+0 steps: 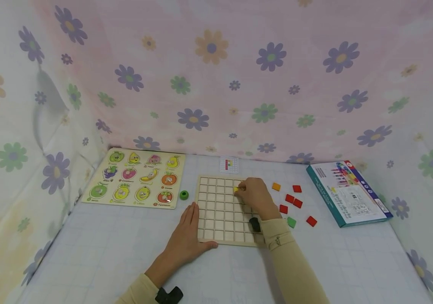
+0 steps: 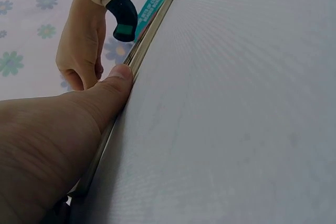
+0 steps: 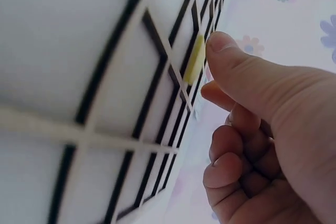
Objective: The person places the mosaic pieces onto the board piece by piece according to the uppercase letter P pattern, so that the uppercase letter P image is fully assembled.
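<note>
A wooden grid board (image 1: 220, 215) with square cells lies on the table in the head view. My left hand (image 1: 186, 238) steadies its near left corner, straight fingers along the left side and thumb at the front edge. Over the board's upper right part, my right hand (image 1: 255, 195) pinches a small yellow tile (image 1: 236, 189) between thumb and fingertips. The right wrist view shows the yellow tile (image 3: 195, 60) tilted at a cell, right at the thumb tip, with the other fingers curled below. The fingers' far side is hidden.
Right of the board lie several red tiles (image 1: 290, 198), an orange tile (image 1: 276, 186) and a green tile (image 1: 291, 222). A box (image 1: 349, 194) stands farther right. A fruit picture board (image 1: 134, 179) and a green ring (image 1: 183, 195) are at left. A pattern card (image 1: 229, 165) lies behind.
</note>
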Demonstrator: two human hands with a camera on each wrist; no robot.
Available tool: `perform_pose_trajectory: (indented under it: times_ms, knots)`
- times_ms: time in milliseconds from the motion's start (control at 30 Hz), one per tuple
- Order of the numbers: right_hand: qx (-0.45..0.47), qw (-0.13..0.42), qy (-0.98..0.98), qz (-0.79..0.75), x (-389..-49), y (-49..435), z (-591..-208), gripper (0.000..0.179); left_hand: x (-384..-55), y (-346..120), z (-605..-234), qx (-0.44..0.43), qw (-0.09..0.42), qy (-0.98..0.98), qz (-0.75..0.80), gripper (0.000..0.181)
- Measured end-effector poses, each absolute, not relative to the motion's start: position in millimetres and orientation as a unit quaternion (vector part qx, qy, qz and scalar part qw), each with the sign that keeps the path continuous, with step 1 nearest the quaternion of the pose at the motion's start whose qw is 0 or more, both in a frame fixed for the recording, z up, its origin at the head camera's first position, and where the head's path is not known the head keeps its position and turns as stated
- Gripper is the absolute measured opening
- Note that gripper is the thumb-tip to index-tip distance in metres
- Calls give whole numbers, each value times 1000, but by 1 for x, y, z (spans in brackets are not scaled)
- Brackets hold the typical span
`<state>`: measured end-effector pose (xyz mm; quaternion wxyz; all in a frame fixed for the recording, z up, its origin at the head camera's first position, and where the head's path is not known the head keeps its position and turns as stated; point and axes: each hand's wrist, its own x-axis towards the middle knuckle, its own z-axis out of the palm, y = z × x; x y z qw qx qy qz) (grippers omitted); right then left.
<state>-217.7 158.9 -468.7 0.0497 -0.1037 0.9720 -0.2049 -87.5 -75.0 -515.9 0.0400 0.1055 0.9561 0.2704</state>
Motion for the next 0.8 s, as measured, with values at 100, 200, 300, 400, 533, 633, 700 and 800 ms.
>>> perform_pose_trajectory:
  times_ms: [100,200,300,400,533,633,700,800]
  knots:
    - [-96,49,970,-217,-218,166,-467,29,-88,-75,-516,105,43,956,270,132]
    - [-82,59,968,-230,-219,176,-465,34,-87,-75,-515,103,45,957,268,132]
    - [-70,68,969,-229,-221,187,-462,38,-86,-75,-515,104,42,956,270,131]
    - [-66,70,971,-220,-222,200,-460,40,-86,-76,-514,103,40,956,270,131]
    - [-60,63,973,-212,-225,223,-460,42,-86,-75,-515,104,38,956,270,130]
    - [-46,61,975,-208,-225,242,-461,42,-87,-75,-515,106,38,956,270,130]
    - [-40,60,977,-202,-225,255,-463,43,-87,-74,-515,106,38,957,268,130]
    - [-37,60,980,-188,-227,272,-468,44,-87,-75,-516,104,40,957,267,131]
